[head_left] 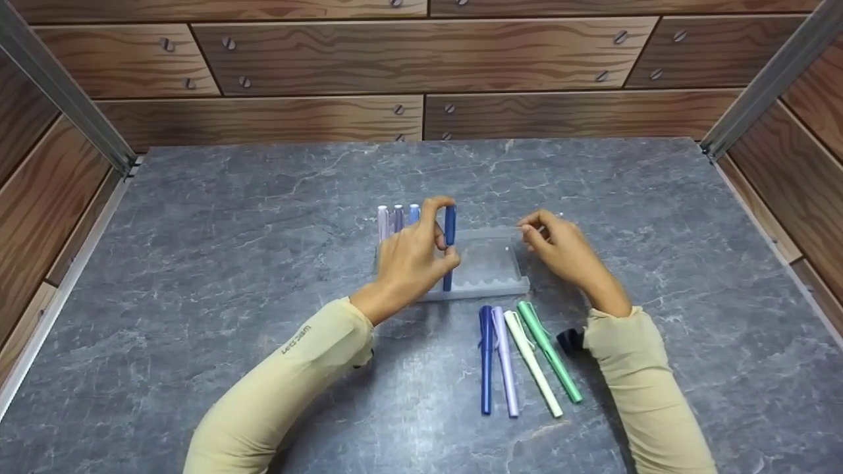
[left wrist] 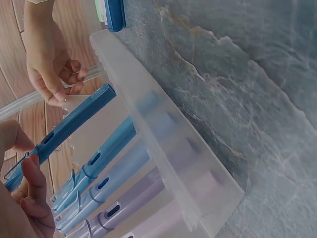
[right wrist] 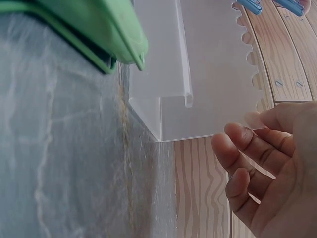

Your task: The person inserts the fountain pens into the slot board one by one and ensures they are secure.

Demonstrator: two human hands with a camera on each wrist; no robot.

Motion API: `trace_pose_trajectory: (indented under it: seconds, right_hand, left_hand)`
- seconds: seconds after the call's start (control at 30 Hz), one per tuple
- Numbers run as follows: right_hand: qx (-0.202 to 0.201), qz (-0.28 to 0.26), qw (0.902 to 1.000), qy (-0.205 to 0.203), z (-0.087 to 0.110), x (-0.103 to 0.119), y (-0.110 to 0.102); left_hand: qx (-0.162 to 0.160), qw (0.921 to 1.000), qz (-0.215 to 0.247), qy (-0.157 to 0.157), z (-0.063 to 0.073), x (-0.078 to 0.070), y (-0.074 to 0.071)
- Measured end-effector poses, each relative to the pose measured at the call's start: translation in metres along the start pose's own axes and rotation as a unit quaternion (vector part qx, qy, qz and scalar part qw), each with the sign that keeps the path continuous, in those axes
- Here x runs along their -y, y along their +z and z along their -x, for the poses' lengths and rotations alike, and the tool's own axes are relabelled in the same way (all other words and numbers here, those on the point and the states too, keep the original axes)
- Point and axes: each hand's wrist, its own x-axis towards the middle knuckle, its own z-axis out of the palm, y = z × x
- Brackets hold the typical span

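My left hand (head_left: pixel 411 253) pinches a blue pen (head_left: pixel 450 227) between thumb and fingers, holding it upright over a translucent pen stand (head_left: pixel 490 288). In the left wrist view the pen's lower end overlaps the stand's front ledge, beside a row of slotted pens: a lighter blue pen (left wrist: pixel 111 144), a pale blue pen (left wrist: pixel 124 166), a purple pen (left wrist: pixel 133 198) and a pinkish pen (left wrist: pixel 163 218). My right hand (head_left: pixel 560 247) is at the stand's far right corner; the right wrist view shows thumb and fingertips pinching its notched edge (right wrist: pixel 250 57).
In front of the stand lie a dark blue pen (head_left: pixel 486 362), a lilac pen (head_left: pixel 506 365), a cream pen (head_left: pixel 535 368) and a green pen (head_left: pixel 552 355). Wood-patterned panels (head_left: pixel 421 56) border the grey marbled table (head_left: pixel 197 217), with metal posts (head_left: pixel 757 79) at the back corners.
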Motion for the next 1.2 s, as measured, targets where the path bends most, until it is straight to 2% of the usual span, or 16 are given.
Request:
trace_pose_trajectory:
  seconds: [0.2, 0.7, 1.2]
  right_hand:
    - [0.001, -0.003, 1.0, 0.003, 0.001, 0.001, 0.0]
    - [0.001, 0.002, 1.0, -0.001, 0.0, 0.0, 0.0]
    - [0.009, 0.006, 0.9999, 0.0, 0.0, -0.001, 0.0]
  left_hand:
    - [-0.018, 0.9994, -0.025, 0.016, 0.0, 0.003, 0.004]
    - [-0.02, 0.9988, -0.04, 0.019, -0.001, 0.007, 0.012]
    - [0.018, 0.9981, -0.059, -0.002, 0.0, 0.007, 0.014]
